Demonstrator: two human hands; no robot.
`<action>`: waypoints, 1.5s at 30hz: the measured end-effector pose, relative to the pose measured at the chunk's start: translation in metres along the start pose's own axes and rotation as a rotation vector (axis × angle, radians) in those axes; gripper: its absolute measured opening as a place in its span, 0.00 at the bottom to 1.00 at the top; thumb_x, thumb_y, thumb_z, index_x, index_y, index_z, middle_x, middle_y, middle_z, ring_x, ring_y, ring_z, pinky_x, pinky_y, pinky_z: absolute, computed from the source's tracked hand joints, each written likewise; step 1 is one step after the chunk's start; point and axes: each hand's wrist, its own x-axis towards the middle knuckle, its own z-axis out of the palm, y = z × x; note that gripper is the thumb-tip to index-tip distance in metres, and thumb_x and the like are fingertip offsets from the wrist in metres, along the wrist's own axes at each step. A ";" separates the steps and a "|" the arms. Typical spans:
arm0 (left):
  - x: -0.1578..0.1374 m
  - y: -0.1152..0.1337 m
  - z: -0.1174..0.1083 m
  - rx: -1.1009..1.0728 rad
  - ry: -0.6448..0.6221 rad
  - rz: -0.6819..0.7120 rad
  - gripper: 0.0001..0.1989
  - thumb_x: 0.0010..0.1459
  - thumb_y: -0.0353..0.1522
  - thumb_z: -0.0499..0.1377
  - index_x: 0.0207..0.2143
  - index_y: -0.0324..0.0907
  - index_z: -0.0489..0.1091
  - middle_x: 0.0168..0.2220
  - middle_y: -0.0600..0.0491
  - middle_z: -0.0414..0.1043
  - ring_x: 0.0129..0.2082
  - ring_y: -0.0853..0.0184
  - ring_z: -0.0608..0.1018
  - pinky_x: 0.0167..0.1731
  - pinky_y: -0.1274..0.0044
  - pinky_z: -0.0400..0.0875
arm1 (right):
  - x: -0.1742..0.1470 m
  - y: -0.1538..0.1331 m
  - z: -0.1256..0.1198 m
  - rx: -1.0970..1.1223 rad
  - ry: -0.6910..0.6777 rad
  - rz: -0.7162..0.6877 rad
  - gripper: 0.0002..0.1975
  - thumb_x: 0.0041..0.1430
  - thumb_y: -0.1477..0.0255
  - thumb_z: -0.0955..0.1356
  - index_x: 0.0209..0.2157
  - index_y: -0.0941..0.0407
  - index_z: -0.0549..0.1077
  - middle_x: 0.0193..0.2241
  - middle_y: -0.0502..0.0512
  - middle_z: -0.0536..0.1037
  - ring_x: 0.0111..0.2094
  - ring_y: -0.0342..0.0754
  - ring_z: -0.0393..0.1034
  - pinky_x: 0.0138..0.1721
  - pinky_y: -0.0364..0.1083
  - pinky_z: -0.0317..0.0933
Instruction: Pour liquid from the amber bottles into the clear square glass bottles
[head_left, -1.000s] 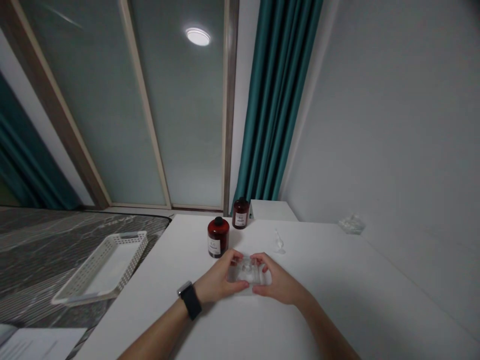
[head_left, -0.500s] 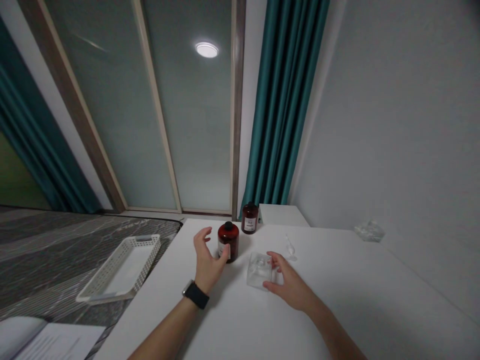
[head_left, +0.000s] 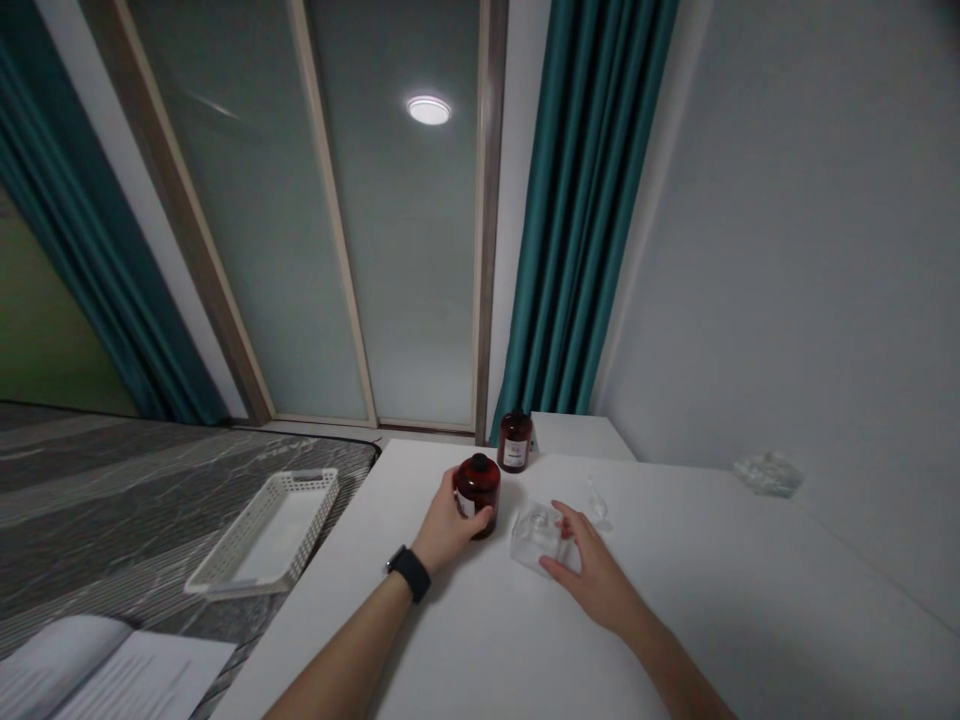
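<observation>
My left hand (head_left: 450,522) is wrapped round a dark amber bottle (head_left: 480,480) with a black cap and a pale label, which stands on the white table (head_left: 495,640). A black watch is on that wrist. To the right, my right hand (head_left: 589,565) has its thumb and fingers curved about the right side of a clear square glass bottle (head_left: 534,540) with a round neck on top. Just beyond the right fingers lies a small clear glass piece (head_left: 598,502), perhaps a stopper; its exact kind is hard to tell.
A second amber bottle (head_left: 514,442) stands at the table's far edge, before a white box-like surface (head_left: 581,436). Crumpled clear plastic (head_left: 769,473) lies against the wall at right. A white basket (head_left: 274,535) and an open book (head_left: 142,670) are on the left.
My left hand has closed from an open curve beside the amber bottle to a grip round it. My right hand stays at the glass bottle. The whole view has shifted slightly.
</observation>
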 end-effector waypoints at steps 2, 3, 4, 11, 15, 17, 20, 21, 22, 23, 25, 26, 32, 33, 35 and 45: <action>-0.004 0.005 -0.010 -0.043 -0.141 -0.005 0.31 0.50 0.31 0.65 0.55 0.39 0.58 0.50 0.45 0.72 0.48 0.57 0.75 0.49 0.64 0.68 | 0.002 0.002 0.002 -0.018 0.025 -0.013 0.30 0.57 0.68 0.69 0.60 0.52 0.60 0.49 0.58 0.71 0.49 0.55 0.69 0.56 0.57 0.62; -0.005 0.007 -0.014 -0.069 -0.194 -0.001 0.31 0.50 0.31 0.65 0.55 0.40 0.58 0.51 0.45 0.72 0.48 0.57 0.75 0.50 0.64 0.68 | 0.003 0.004 0.003 -0.022 0.033 -0.022 0.29 0.57 0.67 0.68 0.60 0.52 0.61 0.48 0.58 0.71 0.49 0.55 0.69 0.55 0.57 0.63; -0.007 0.009 -0.016 -0.094 -0.236 0.008 0.30 0.50 0.30 0.65 0.55 0.40 0.59 0.51 0.45 0.71 0.50 0.57 0.74 0.51 0.64 0.68 | 0.004 0.005 0.004 -0.024 0.041 -0.030 0.28 0.58 0.67 0.68 0.59 0.51 0.61 0.48 0.58 0.71 0.49 0.55 0.69 0.55 0.57 0.63; -0.006 0.007 -0.030 -0.154 -0.478 0.075 0.31 0.47 0.29 0.67 0.52 0.39 0.59 0.50 0.47 0.70 0.51 0.58 0.72 0.53 0.65 0.66 | 0.006 0.006 0.008 -0.034 0.093 -0.051 0.27 0.57 0.66 0.69 0.58 0.51 0.63 0.47 0.58 0.72 0.47 0.55 0.70 0.53 0.57 0.65; -0.013 0.005 -0.034 -0.146 -0.478 0.091 0.31 0.47 0.30 0.66 0.53 0.40 0.59 0.50 0.48 0.70 0.51 0.58 0.72 0.54 0.65 0.65 | 0.005 0.006 0.009 -0.042 0.097 -0.036 0.27 0.57 0.66 0.69 0.58 0.51 0.63 0.47 0.57 0.73 0.46 0.55 0.71 0.52 0.56 0.66; -0.019 0.006 -0.032 -0.150 -0.422 0.107 0.31 0.48 0.31 0.65 0.54 0.39 0.58 0.52 0.46 0.69 0.51 0.58 0.71 0.55 0.65 0.64 | 0.005 0.007 0.011 -0.049 0.098 -0.033 0.27 0.57 0.66 0.68 0.58 0.51 0.63 0.47 0.58 0.72 0.47 0.55 0.70 0.53 0.56 0.66; -0.027 0.009 -0.030 -0.123 -0.351 0.118 0.31 0.48 0.30 0.64 0.55 0.39 0.58 0.52 0.46 0.69 0.52 0.57 0.71 0.55 0.65 0.64 | 0.005 0.009 0.013 -0.057 0.120 -0.045 0.29 0.58 0.65 0.68 0.60 0.52 0.60 0.51 0.59 0.70 0.54 0.57 0.67 0.55 0.57 0.64; -0.028 0.010 -0.029 -0.118 -0.348 0.115 0.31 0.48 0.29 0.64 0.55 0.39 0.59 0.52 0.46 0.70 0.52 0.56 0.72 0.56 0.65 0.64 | 0.004 0.009 0.012 -0.056 0.138 -0.054 0.30 0.58 0.65 0.67 0.61 0.52 0.59 0.53 0.60 0.69 0.56 0.57 0.65 0.56 0.58 0.63; -0.028 0.011 -0.029 -0.120 -0.350 0.111 0.31 0.48 0.29 0.64 0.55 0.39 0.59 0.52 0.46 0.70 0.52 0.56 0.72 0.56 0.65 0.64 | 0.004 0.008 0.011 -0.053 0.159 -0.067 0.30 0.59 0.65 0.67 0.62 0.52 0.57 0.56 0.61 0.68 0.58 0.58 0.64 0.57 0.59 0.62; -0.029 0.012 -0.030 -0.125 -0.353 0.108 0.31 0.48 0.29 0.65 0.55 0.39 0.60 0.52 0.46 0.70 0.52 0.56 0.72 0.56 0.65 0.64 | 0.004 0.007 0.009 -0.051 0.188 -0.083 0.29 0.60 0.65 0.66 0.62 0.52 0.57 0.57 0.62 0.67 0.59 0.58 0.63 0.57 0.60 0.62; -0.028 0.014 -0.031 -0.124 -0.355 0.101 0.31 0.47 0.29 0.65 0.55 0.39 0.61 0.52 0.46 0.71 0.52 0.56 0.72 0.56 0.65 0.64 | 0.004 0.002 0.004 -0.054 0.276 -0.124 0.24 0.63 0.66 0.64 0.59 0.53 0.60 0.57 0.62 0.69 0.59 0.58 0.63 0.58 0.61 0.60; -0.028 0.014 -0.032 -0.118 -0.351 0.096 0.31 0.47 0.28 0.65 0.55 0.40 0.61 0.52 0.46 0.71 0.52 0.56 0.72 0.56 0.65 0.64 | 0.003 -0.001 0.001 -0.059 0.335 -0.146 0.21 0.63 0.66 0.63 0.57 0.53 0.63 0.55 0.62 0.71 0.57 0.58 0.65 0.58 0.61 0.60; -0.029 0.015 -0.033 -0.135 -0.331 0.093 0.31 0.46 0.27 0.66 0.54 0.40 0.62 0.51 0.47 0.72 0.52 0.56 0.73 0.55 0.66 0.65 | -0.001 -0.025 -0.007 -0.079 0.491 -0.240 0.12 0.66 0.67 0.61 0.49 0.52 0.68 0.46 0.61 0.76 0.50 0.57 0.70 0.53 0.60 0.64; -0.029 0.016 -0.032 -0.144 -0.329 0.097 0.31 0.46 0.27 0.66 0.54 0.40 0.62 0.51 0.46 0.72 0.51 0.56 0.73 0.54 0.66 0.65 | 0.001 -0.030 -0.005 -0.083 0.457 -0.256 0.13 0.66 0.68 0.61 0.50 0.53 0.68 0.47 0.61 0.75 0.50 0.57 0.70 0.54 0.60 0.64; -0.030 0.017 -0.032 -0.156 -0.324 0.096 0.31 0.47 0.28 0.67 0.53 0.40 0.62 0.51 0.46 0.72 0.51 0.56 0.73 0.54 0.65 0.65 | 0.006 -0.043 0.000 -0.098 0.373 -0.283 0.16 0.64 0.68 0.62 0.53 0.53 0.65 0.50 0.62 0.73 0.53 0.58 0.67 0.55 0.61 0.61; -0.031 0.010 -0.030 -0.160 -0.302 0.045 0.30 0.45 0.27 0.69 0.51 0.39 0.63 0.49 0.46 0.72 0.49 0.56 0.73 0.52 0.66 0.65 | 0.064 -0.125 0.029 -0.206 0.199 -0.207 0.25 0.55 0.62 0.71 0.53 0.53 0.68 0.49 0.61 0.70 0.53 0.62 0.62 0.55 0.61 0.57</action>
